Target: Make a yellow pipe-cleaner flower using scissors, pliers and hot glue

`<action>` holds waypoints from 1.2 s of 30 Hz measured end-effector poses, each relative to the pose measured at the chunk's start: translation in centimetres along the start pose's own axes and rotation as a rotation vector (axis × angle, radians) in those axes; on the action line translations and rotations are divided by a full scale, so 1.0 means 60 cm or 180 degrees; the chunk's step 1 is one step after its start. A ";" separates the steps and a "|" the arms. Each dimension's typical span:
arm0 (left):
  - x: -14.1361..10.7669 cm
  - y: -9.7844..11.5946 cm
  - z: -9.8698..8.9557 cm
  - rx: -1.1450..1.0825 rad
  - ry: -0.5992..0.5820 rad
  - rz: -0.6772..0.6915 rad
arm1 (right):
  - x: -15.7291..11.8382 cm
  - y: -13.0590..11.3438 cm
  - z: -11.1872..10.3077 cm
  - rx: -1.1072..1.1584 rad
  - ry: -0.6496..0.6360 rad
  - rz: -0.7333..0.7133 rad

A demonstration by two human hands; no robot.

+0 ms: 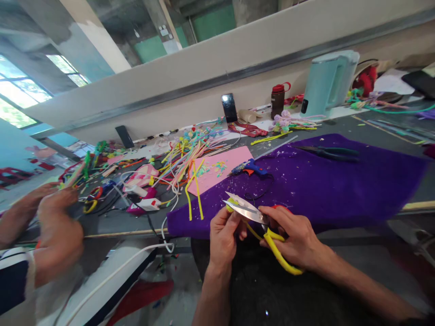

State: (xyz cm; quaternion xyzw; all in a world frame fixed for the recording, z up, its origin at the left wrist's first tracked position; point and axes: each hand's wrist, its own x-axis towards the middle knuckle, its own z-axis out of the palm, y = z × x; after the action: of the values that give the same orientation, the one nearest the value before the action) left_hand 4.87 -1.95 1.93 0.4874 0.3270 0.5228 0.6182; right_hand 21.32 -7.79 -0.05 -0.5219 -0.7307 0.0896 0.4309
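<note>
My left hand (pixel 222 237) pinches a small yellow fuzzy piece (pixel 232 202), apparently pipe cleaner, with a yellow strand trailing toward the right. In my right hand (pixel 297 235) are scissors (pixel 281 259) with yellow handles, gripped around the pivot and handle area. Their blades point left, slightly parted, and cross in front of the yellow piece; whether they touch it I cannot tell. Both hands are just above the front edge of a purple cloth (pixel 316 194). Two bent yellow pipe cleaners (pixel 200 190) lie on the cloth's left side and the pink sheet (pixel 222 165).
Beyond my hands lie a blue glue gun (pixel 249 168) and dark-handled pliers (pixel 328 152). A heap of colourful pipe cleaners (pixel 183 156) spreads left, near white cables. At the back stand a phone (pixel 229 107), a bottle (pixel 277 102) and a kettle (pixel 329 83). A co-worker's arms (pixel 57 222) are at left.
</note>
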 end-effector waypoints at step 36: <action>0.004 0.003 -0.006 0.0055 0.0113 -0.0152 | -0.003 0.004 -0.005 0.0551 -0.0111 0.0198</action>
State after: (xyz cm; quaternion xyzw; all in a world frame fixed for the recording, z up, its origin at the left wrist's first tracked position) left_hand 4.51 -1.61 2.03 0.4754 0.3540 0.5136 0.6204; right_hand 21.72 -7.94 -0.13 -0.5035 -0.7111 0.1748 0.4586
